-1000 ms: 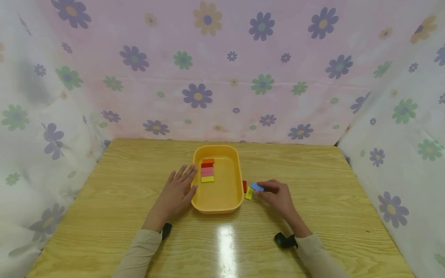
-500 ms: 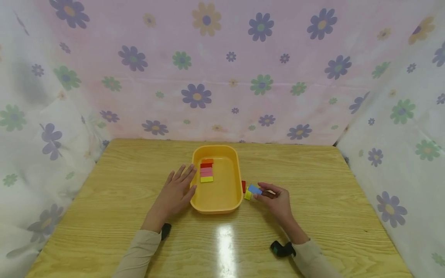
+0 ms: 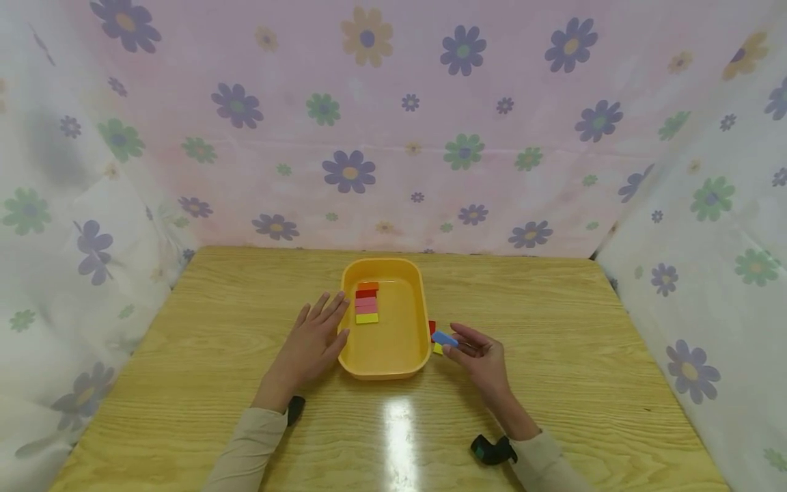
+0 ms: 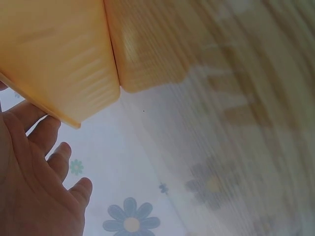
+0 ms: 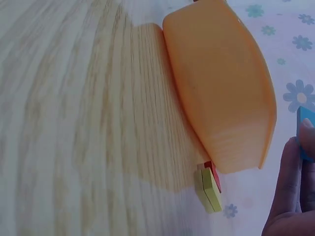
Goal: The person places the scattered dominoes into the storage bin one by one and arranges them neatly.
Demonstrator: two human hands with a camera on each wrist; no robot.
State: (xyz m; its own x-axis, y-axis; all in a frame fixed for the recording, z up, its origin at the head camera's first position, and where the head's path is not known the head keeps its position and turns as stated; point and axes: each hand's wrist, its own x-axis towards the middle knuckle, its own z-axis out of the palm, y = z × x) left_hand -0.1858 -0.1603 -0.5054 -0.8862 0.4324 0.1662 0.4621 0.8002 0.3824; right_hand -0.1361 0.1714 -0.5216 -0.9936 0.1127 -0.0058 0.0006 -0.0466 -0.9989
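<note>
My right hand [image 3: 482, 362] pinches a blue block [image 3: 444, 339] between thumb and fingers, just outside the right side of a yellow plastic tub [image 3: 393, 348]. In the right wrist view the blue block [image 5: 306, 115] is partly cut off by the frame's edge. Below it a yellow block [image 3: 438, 349] and a red block [image 3: 432, 328] lie on the table beside the tub, partly hidden in the head view. My left hand [image 3: 309, 346] rests on the tub's left rim with fingers extended. Its fingertips touch the rim in the left wrist view.
Inside the tub, along its left side, an orange block [image 3: 368, 286], a red block [image 3: 366, 294], pink blocks [image 3: 366, 305] and a yellow block [image 3: 367, 318] form a column. The wooden table [image 3: 553, 301] meets a flower-print curtain [image 3: 393, 123] at the back and sides.
My right hand has lifted the blue block and shifted it slightly left, toward the tub, tilting it over the yellow block. The left hand has stayed on the rim.
</note>
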